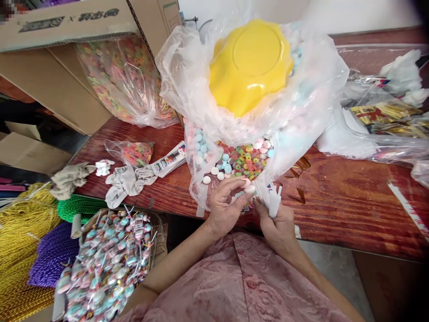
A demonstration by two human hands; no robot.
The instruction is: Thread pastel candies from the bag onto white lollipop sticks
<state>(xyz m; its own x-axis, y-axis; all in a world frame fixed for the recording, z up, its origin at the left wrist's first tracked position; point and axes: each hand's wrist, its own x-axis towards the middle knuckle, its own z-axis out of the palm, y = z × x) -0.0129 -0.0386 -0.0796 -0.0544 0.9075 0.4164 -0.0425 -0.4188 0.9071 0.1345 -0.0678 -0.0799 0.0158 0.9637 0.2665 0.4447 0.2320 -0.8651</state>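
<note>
As seen from above, two bare hands close together over the near edge of a red-brown wooden table (351,203), reaching forward from beside a dusty-pink buttoned garment (248,273). Pinched between thumb and finger of the left hand (221,208), a small round white candy (249,189), with a pale pink one right against it. Gripped in the right hand (276,221), just beside that candy, a bundle of thin white pieces (274,203); too small to tell whether strips or little bags. Just beyond the left hand, a loose pile of red, green and yellow ring candies (246,162), edged by pink, blue and white round candies (228,168). Around and behind that pile, a large clear plastic bag (315,107) of more pastel rounds, topped by a yellow wavy-edged bowl (251,67) turned upside down. Leftward on the table, a small bag of ring candies (137,153), crumpled greyish cloth (122,183) and a flat printed packet (170,160); farther back, a cardboard box (67,29) with a big clear sack of ring candies (120,76). Lower left, below table level, a heap of wrapped candies on white sticks (110,259), next to gold cord (20,237), purple cord (53,255) and green cord (78,208). Right of the hands, thin gold-brown strips (301,195) on the wood.
</note>
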